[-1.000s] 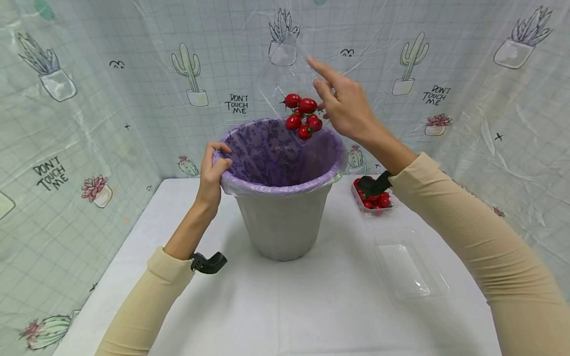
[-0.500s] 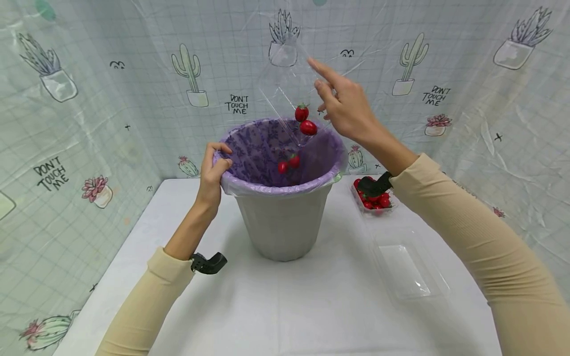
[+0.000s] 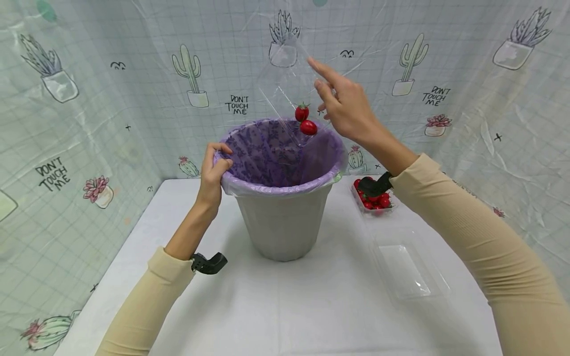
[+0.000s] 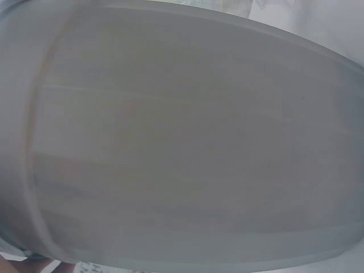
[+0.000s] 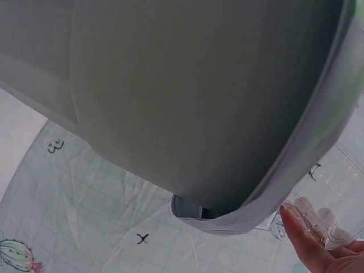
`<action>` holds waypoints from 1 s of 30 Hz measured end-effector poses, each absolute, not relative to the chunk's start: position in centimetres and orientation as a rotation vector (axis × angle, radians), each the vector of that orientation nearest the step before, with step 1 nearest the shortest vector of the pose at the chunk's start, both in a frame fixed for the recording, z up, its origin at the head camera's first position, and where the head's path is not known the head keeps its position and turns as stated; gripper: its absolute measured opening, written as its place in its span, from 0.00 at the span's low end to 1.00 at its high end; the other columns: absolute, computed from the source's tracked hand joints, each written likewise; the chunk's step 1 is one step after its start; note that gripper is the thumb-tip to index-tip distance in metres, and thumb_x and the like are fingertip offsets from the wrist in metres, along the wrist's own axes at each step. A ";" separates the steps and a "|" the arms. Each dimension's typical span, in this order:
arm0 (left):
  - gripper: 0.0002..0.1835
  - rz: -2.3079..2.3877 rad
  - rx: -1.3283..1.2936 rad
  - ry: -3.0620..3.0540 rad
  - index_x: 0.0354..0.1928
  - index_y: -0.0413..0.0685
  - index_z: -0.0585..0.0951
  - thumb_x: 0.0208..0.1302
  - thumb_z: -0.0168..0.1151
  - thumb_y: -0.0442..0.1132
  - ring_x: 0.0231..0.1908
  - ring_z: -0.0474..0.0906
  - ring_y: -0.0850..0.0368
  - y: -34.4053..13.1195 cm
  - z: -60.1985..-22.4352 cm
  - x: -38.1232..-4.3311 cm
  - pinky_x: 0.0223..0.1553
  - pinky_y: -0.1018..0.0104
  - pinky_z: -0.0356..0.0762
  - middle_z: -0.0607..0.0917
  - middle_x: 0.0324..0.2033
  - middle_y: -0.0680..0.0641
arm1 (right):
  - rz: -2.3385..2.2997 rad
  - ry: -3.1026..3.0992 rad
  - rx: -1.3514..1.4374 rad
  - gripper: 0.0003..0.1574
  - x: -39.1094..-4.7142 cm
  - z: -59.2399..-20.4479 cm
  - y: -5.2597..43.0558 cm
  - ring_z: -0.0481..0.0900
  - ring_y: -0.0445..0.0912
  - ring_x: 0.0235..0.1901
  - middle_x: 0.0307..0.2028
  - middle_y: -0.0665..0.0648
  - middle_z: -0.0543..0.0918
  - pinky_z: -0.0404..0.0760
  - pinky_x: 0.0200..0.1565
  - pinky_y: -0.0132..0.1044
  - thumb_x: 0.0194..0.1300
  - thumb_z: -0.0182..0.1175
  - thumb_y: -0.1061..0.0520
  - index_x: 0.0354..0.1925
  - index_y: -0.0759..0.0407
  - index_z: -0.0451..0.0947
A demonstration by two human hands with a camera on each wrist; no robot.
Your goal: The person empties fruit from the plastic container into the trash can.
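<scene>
A clear plastic container (image 3: 278,81) is tipped over the mouth of a grey bin (image 3: 282,225), its low corner at the opening. My right hand (image 3: 345,101) holds it by the right side, index finger extended along it; fingertips (image 5: 296,224) also show against the clear plastic in the right wrist view. Two cherry tomatoes, an upper one (image 3: 302,113) and a lower one (image 3: 308,127), lie in that corner. A purple patterned liner (image 3: 285,188) folds over the bin's rim. My left hand (image 3: 211,170) grips the lined rim at the left. The bin's bottom is hidden.
A clear punnet of cherry tomatoes (image 3: 377,201) stands right of the bin, partly behind the right wrist's black camera (image 3: 375,185). Nearer lies a flat clear plastic lid (image 3: 407,269) on the white table (image 3: 285,306). A printed curtain (image 3: 147,99) encloses the back and sides.
Several tomatoes have slid out of the tipped container and dropped into the bin, out of sight. Two stay in the corner. Both hands have kept their places.
</scene>
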State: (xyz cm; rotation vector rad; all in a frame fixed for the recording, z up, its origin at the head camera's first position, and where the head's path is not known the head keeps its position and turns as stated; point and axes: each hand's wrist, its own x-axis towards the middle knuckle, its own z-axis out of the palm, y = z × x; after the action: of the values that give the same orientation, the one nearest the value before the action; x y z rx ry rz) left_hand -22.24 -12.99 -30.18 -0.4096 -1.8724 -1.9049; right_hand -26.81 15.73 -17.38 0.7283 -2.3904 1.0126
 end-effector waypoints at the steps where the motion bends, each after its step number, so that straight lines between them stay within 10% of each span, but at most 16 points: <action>1: 0.13 -1.905 -0.407 -1.874 0.44 0.59 0.72 0.57 0.49 0.38 0.43 0.65 0.56 -13.0 -30.2 -22.2 0.45 0.64 0.61 0.69 0.45 0.54 | 1.010 -2.387 0.730 0.30 -26.8 -17.4 15.8 0.84 0.44 0.37 0.43 0.56 0.79 0.85 0.41 0.37 0.83 0.39 0.42 0.78 0.27 0.55; 30: 0.12 -1.903 -0.404 -1.871 0.44 0.59 0.72 0.57 0.49 0.38 0.43 0.65 0.56 -13.0 -30.2 -22.3 0.45 0.64 0.61 0.69 0.44 0.54 | 0.953 -2.321 0.786 0.30 -27.0 -17.5 16.0 0.85 0.49 0.41 0.53 0.59 0.81 0.82 0.39 0.31 0.84 0.41 0.46 0.79 0.33 0.57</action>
State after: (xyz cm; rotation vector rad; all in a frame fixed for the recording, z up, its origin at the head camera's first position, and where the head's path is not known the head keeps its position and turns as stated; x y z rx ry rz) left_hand -22.33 -13.04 -30.22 -0.4039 -1.8715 -1.9032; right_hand -26.98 15.98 -17.48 0.7862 -2.3211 0.9526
